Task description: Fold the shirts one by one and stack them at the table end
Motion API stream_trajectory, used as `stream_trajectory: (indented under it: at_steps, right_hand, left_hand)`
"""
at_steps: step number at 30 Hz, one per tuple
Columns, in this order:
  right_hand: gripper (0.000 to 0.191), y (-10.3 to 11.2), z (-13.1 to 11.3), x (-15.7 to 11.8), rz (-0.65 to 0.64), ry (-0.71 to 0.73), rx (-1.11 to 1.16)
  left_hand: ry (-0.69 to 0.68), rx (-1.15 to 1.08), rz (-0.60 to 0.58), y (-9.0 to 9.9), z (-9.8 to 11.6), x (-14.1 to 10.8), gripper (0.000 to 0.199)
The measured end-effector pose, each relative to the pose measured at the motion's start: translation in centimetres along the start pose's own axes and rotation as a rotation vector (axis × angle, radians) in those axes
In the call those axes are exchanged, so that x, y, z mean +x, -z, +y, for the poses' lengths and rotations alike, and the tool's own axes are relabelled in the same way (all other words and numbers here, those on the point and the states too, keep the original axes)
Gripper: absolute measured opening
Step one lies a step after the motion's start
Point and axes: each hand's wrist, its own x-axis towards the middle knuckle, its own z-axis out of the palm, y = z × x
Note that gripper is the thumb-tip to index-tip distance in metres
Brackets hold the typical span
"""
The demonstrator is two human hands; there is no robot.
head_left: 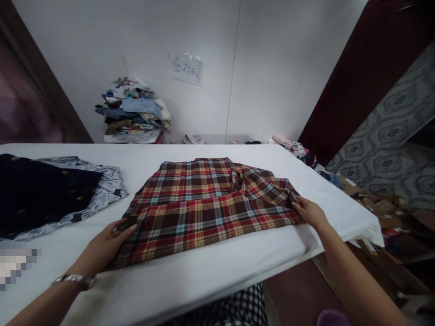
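Observation:
A red, brown and yellow plaid shirt (204,217) lies across the white table, its near part folded over in a long strip. At the strip's left end my left hand (110,242), with a metal bracelet at the wrist, pinches the cloth between thumb and fingers. My right hand (307,212) grips the shirt's right end near the collar area. Both hands rest low, close to the tabletop.
Dark and patterned garments (44,190) lie on the table (152,294) at the left. Behind it stand a tall clothes pile (136,113) and smaller heaps (288,142). A handwritten sign (186,69) hangs on the wall. Cardboard boxes (384,208) are at the right.

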Motion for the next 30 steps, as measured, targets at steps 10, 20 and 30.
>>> stream_trajectory:
  at_steps: [10, 20, 30]
  right_hand:
    - [0.043, -4.7, 2.1, 0.6, 0.117, 0.060, -0.097]
    - [0.036, -1.9, -4.3, 0.4, 0.280, 0.402, 0.125]
    - [0.043, -7.8, -6.9, 1.6, 0.182, 0.313, -0.025]
  left_hand:
    - [0.000, 0.046, -0.001, -0.1, 0.6, 0.9, 0.048]
    - [-0.361, 0.132, 0.165, -1.8, 4.7, 1.5, 0.041]
    - [-0.488, 0.042, -0.220, -10.3, 25.2, 7.3, 0.033]
